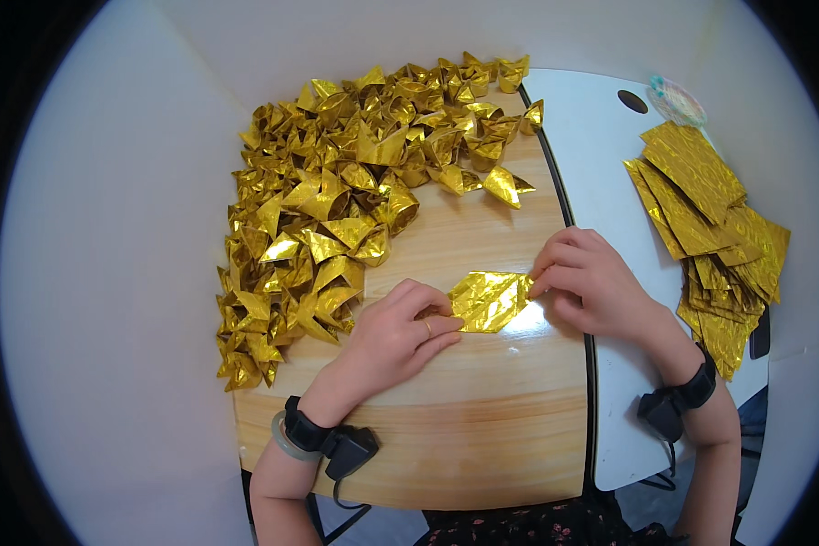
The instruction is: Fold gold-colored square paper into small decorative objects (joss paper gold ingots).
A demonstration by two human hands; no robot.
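Bright, even light from above; soft short shadows under hands. Glare patch on wood table (528, 332), sparkle on foil pile (337, 209). Sharp centre; fisheye bends edges, black vignette in corners

Left hand (396, 332): lying palm down, fingers pointing right and pressing flat, a ring showing on one finger; forearm entering from the lower edge, wrist wearing a black strap and a pale bangle. Right hand (591, 282): resting knuckles up, fingers curling leftward, tips pinching together; forearm coming in from the lower right, wrist wearing a black strap.
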